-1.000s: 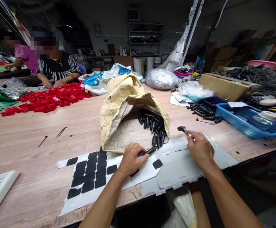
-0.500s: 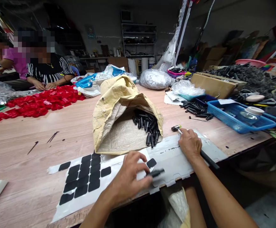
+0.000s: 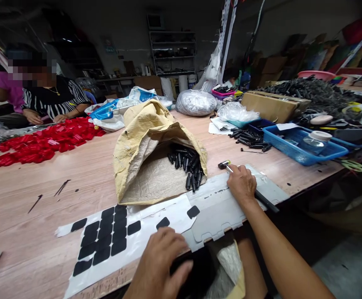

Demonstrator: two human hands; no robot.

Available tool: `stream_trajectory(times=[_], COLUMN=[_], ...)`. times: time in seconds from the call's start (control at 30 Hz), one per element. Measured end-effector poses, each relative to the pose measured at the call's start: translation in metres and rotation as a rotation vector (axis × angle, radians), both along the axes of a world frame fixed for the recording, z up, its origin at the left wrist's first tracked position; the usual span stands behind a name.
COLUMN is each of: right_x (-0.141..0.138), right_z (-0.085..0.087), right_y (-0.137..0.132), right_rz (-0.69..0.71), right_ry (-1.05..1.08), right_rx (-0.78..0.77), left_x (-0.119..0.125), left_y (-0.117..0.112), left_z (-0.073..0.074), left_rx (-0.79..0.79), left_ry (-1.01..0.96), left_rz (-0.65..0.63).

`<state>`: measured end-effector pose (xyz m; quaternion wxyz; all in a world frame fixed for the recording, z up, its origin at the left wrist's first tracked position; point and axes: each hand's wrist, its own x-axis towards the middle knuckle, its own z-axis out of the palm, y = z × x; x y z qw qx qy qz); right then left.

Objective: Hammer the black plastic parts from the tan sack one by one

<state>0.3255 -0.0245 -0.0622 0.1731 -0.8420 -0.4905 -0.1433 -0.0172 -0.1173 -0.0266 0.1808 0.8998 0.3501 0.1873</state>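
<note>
My right hand [image 3: 242,182] is wrapped around a small hammer [image 3: 266,202] lying on the grey board [image 3: 212,207]. The hammer's head and bare metal shaft show to the hand's left, its black grip to the right. At the table's front edge, my left hand [image 3: 165,259] has thumb and fingers apart, with nothing visible between them. Just beyond its fingers is a white backing sheet [image 3: 146,241] with rows of black rounded-square stickers [image 3: 104,243]. Behind the sheet, a yellow woven sack [image 3: 137,153] lies with its mouth towards me, showing black tube-like parts [image 3: 187,162] inside.
On the right stand a blue tray [image 3: 302,151] holding a jar [image 3: 314,143], loose black parts [image 3: 249,139] and a cardboard box [image 3: 271,108]. A red pile [image 3: 50,139] lies at the left before a seated co-worker [image 3: 55,97]. Another sack [image 3: 232,265] hangs below the table edge.
My left hand has moved down and towards the table edge; the black part it held has left its fingers. My right hand stays on the hammer. The view has shifted slightly right.
</note>
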Motion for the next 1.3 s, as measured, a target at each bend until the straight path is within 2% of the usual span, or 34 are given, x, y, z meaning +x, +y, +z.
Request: stream_trajectory(times=[0.1,0.17,0.27,0.37,0.47,0.6,0.77,0.9,0.97,1.07,1.17,1.3], right_x=[-0.001,-0.001,-0.001,-0.001,-0.001,-0.002,0.0,-0.005,-0.015,-0.041,-0.075,-0.109], right_z=[0.001,0.001,0.002,0.003,0.004,0.004,0.005,0.017,0.026,0.04,0.048,0.044], right_y=[0.0,0.0,0.0,0.0,0.0,0.0,0.001,-0.012,-0.026,-0.051,-0.073,-0.089], right_rz=[-0.001,-0.001,-0.004,-0.008,-0.013,-0.02,-0.011,0.038,0.107,0.351,0.591,0.7], right_ry=[0.014,0.018,0.02,0.024,0.03,0.043,0.05,0.047,0.109,0.386,0.623,0.602], right_rx=[0.002,0.005,0.004,-0.001,-0.005,-0.005,-0.003,0.02,0.126,0.312,0.321,0.283], left_x=[0.032,0.056,0.088,0.103,0.097,0.066,0.038,0.036,0.036,0.036,0.036,0.036], left_y=[0.049,0.084,0.127,0.148,0.149,0.131,0.103,0.096,0.097,0.097,0.097,0.098], left_z=[0.026,0.032,0.027,0.019,0.018,0.018,-0.002,-0.013,-0.014,-0.012,-0.013,-0.016], left_rx=[-0.081,-0.086,-0.152,-0.254,-0.271,-0.253,-0.272,-0.21,-0.221,-0.222,-0.216,-0.219], left_ry=[-0.05,-0.025,0.077,0.177,0.188,0.059,-0.145,-0.27,-0.292,-0.311,-0.315,-0.316], left_rz=[0.331,0.466,0.56,0.559,0.541,0.422,0.211,0.176,0.169,0.17,0.177,0.168])
